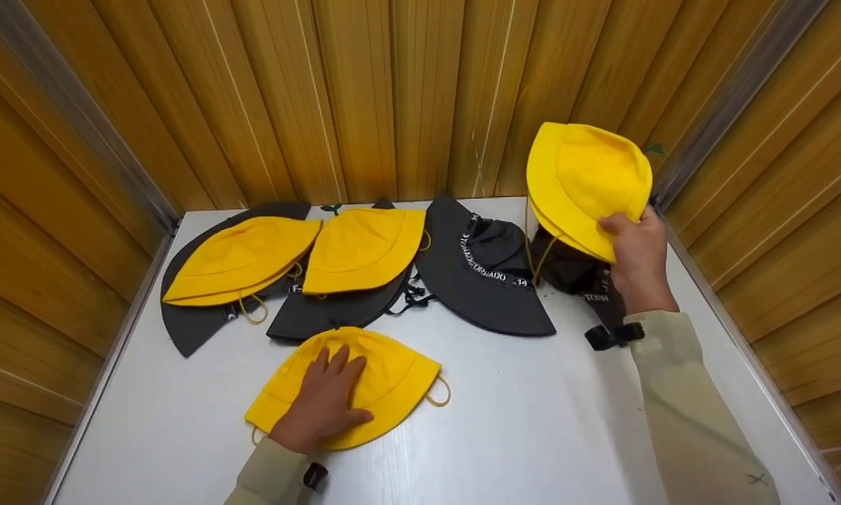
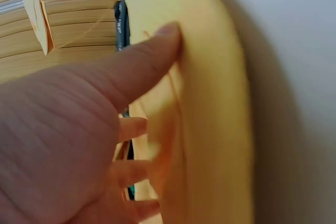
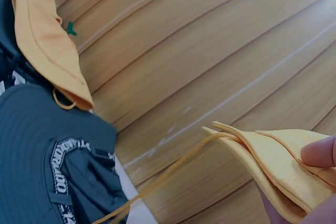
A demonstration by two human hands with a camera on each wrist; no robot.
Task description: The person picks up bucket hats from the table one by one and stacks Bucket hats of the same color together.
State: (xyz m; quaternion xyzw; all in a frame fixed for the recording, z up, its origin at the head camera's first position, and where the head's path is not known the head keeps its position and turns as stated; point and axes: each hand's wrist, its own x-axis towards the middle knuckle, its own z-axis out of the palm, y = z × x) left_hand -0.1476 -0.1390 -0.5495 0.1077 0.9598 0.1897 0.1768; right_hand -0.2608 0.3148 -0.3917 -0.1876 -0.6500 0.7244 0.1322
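A yellow bucket hat is held up at the right by my right hand, its thumb on the crown side and the brim folded flat. The hat's thin elastic cord hangs down in the right wrist view. Under it lies a dark cap, partly hidden. My left hand rests with spread fingers on another yellow bucket hat lying flat near the front. The left wrist view has that hat close up, thumb and fingertips touching its cloth.
Along the back lie two yellow hats, one at the left and one at the middle, each over a dark wide-brimmed hat. A dark hat with white lettering sits right of them. Corrugated wood-look walls enclose the white table.
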